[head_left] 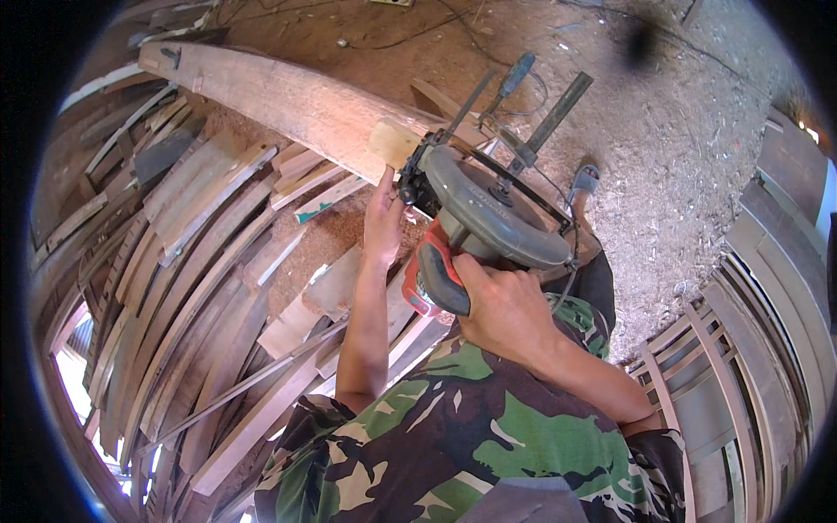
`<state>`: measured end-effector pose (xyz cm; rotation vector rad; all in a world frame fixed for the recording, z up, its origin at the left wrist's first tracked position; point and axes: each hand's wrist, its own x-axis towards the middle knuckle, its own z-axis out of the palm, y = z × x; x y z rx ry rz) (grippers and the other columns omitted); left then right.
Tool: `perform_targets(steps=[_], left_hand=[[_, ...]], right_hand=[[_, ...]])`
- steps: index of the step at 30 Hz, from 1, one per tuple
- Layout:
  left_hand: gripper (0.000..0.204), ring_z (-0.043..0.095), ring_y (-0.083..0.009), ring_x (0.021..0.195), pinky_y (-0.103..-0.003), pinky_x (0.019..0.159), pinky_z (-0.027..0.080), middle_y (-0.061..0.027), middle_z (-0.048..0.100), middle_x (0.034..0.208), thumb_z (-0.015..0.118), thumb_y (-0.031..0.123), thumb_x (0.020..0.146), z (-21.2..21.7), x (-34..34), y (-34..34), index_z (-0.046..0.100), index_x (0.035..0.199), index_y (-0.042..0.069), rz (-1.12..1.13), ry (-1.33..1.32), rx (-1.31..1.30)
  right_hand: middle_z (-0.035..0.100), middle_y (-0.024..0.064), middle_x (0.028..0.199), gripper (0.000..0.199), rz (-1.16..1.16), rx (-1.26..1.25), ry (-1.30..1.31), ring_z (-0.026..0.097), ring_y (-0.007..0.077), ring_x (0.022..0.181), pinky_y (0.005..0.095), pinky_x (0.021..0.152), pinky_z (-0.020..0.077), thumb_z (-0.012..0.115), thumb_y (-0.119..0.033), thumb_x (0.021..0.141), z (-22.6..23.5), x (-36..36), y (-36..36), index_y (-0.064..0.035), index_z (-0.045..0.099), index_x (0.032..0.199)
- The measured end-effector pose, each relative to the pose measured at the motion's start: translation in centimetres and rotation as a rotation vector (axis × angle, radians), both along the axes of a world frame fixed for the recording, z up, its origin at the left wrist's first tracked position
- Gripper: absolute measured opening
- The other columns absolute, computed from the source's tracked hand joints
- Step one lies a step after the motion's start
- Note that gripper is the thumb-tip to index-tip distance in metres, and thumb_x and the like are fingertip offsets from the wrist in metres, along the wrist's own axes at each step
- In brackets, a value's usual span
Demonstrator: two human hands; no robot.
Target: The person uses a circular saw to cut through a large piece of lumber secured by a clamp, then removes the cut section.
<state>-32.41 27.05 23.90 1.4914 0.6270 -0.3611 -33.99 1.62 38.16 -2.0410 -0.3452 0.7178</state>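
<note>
- Two hands are on the work: the right hand is wrapped tight around the red and black grip of a handheld circular saw, fingers fully closed on it.
- The left hand reaches forward beside the saw, fingers stretched long and close together, their tips at the saw's front edge and the pale cut end of the long wooden beam; I cannot tell whether they press the wood or the tool.
- The saw sits at the near end of the beam, its grey blade guard tilted up toward the camera, with metal guide bars sticking out beyond it toward the sawdust floor.
- The saw's body runs from the grip near the person's chest away toward the beam, so its nose points forward and slightly left.
- The beam's long axis runs from its near end at the saw away to the upper left, over the stack of curved planks.
- Judging by this, the step in hand looks like lining the saw up on the beam's end before a cut.
- The next move would call for a flat-seated base, a firm right-hand grip, and the left fingers kept clear of the blade's path.
- A sandalled foot stands on the floor past the saw.
</note>
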Motion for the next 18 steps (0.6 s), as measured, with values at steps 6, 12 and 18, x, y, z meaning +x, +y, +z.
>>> perform_targets(steps=[6,12,18], left_hand=[[0.066,0.059,-0.01,0.09,-0.026,0.079,0.052,-0.002,0.061,0.104,0.054,0.004,0.109,-0.7,-0.2,0.6,0.028,0.169,-0.002,-0.023,-0.025,0.015],[0.066,0.059,-0.0099,0.091,-0.026,0.08,0.051,-0.0017,0.061,0.104,0.053,0.0,0.107,-1.4,-0.2,1.3,0.029,0.169,-0.002,-0.009,-0.029,-0.012],[0.066,0.058,-0.0089,0.093,-0.025,0.081,0.051,-0.0003,0.059,0.104,0.053,0.0,0.107,-1.9,-0.2,2.0,0.03,0.168,-0.001,0.0,-0.025,-0.01]], right_hand=[[0.072,0.0238,0.075,0.034,-0.013,0.015,0.01,0.073,0.0476,0.072,0.0589,0.069,0.0582,0.072,-0.007,0.079,-0.4,0.0,0.3,-0.0034,0.057,0.109],[0.072,0.0237,0.074,0.034,-0.013,0.013,0.005,0.073,0.0473,0.071,0.0591,0.069,0.0581,0.073,-0.007,0.078,-0.5,0.2,0.6,-0.003,0.057,0.108],[0.073,0.0235,0.082,0.047,0.034,-0.035,0.051,0.073,0.0453,0.079,0.0556,0.072,0.0569,0.08,-0.008,0.072,-0.5,0.5,0.9,-0.0038,0.056,0.112]])
